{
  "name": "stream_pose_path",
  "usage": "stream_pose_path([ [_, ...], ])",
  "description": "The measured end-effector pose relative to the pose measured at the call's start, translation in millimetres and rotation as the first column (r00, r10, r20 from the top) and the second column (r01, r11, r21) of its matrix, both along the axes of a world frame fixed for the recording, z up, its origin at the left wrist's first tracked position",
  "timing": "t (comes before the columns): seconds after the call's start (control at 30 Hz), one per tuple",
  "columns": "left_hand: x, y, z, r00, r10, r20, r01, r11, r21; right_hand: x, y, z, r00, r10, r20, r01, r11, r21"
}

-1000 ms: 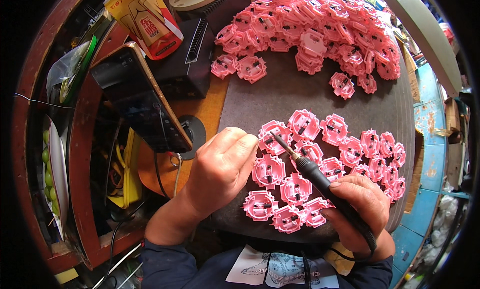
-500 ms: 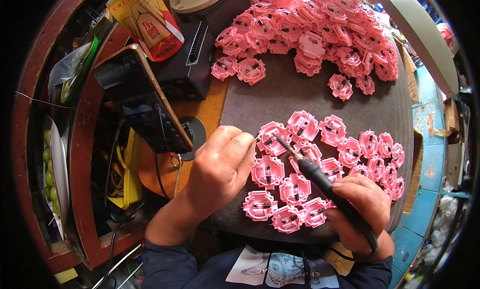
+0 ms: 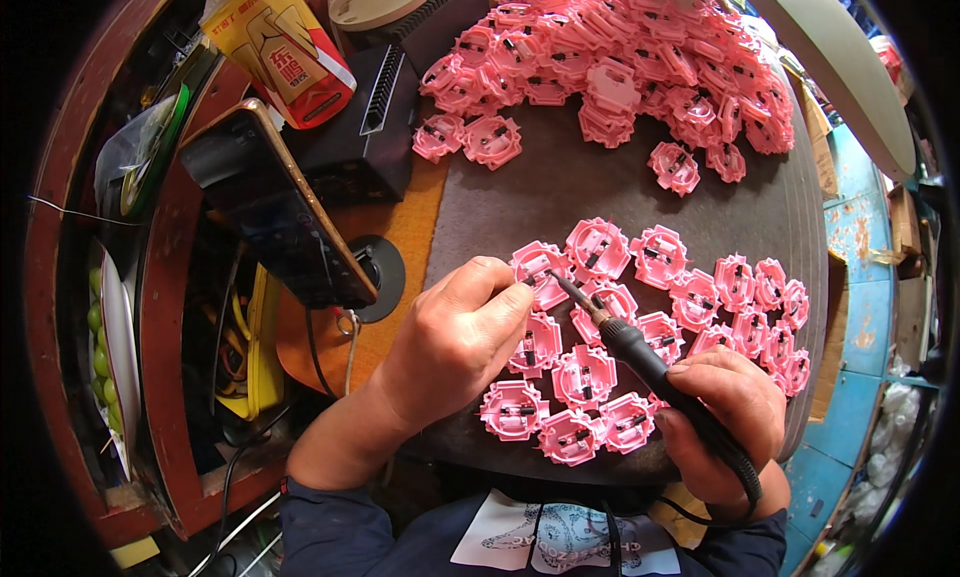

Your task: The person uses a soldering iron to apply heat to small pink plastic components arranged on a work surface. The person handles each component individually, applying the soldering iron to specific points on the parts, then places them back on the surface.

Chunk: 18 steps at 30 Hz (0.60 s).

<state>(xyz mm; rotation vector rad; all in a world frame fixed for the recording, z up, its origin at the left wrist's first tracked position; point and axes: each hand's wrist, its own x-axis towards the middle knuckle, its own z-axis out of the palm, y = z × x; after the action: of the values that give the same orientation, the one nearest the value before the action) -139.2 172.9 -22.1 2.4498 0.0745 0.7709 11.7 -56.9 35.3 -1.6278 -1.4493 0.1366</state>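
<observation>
My right hand (image 3: 728, 417) is closed round the black handle of a soldering iron (image 3: 640, 353). The iron slants up and to the left, its tip over a round pink plastic housing (image 3: 533, 261) at the upper left of a spread-out group. Beside that housing, my left hand (image 3: 450, 335) is pinched, thumb against forefinger, its fingertips close to the iron's tip. Whatever it pinches is too fine to make out. Several more pink housings (image 3: 585, 377) with small black parts inside lie face up around and below the iron.
A heap of pink housings (image 3: 640, 62) covers the far side of the dark mat (image 3: 560, 202). At left, a smartphone (image 3: 270, 212) leans on a stand by a black box (image 3: 345, 152) and a yellow-red container (image 3: 285, 52). A pale lamp arm (image 3: 835, 72) overhangs the far right.
My left hand has moved right, bringing its pinched fingertips up to the housing under the iron's tip. The right hand and iron have hardly moved; the whole view has shifted slightly.
</observation>
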Motion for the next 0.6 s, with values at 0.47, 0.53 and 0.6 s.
stream_pose_path([
  [0.47,0.2,0.4,-1.0,1.000,0.011,-0.007,-0.011,1.000,-0.001,0.2,0.8,0.7,1.000,0.001,0.000,-0.001,1.000,-0.021],
  [0.53,0.8,0.6,-0.5,1.000,0.009,-0.012,-0.009,1.000,-0.004,0.0,0.9,-0.1,1.000,0.001,0.002,-0.001,1.000,-0.020],
  [0.6,1.5,0.3,0.2,1.000,0.006,-0.016,-0.006,1.000,-0.011,-0.7,0.7,-0.7,1.000,-0.002,-0.005,0.002,1.000,-0.014],
])
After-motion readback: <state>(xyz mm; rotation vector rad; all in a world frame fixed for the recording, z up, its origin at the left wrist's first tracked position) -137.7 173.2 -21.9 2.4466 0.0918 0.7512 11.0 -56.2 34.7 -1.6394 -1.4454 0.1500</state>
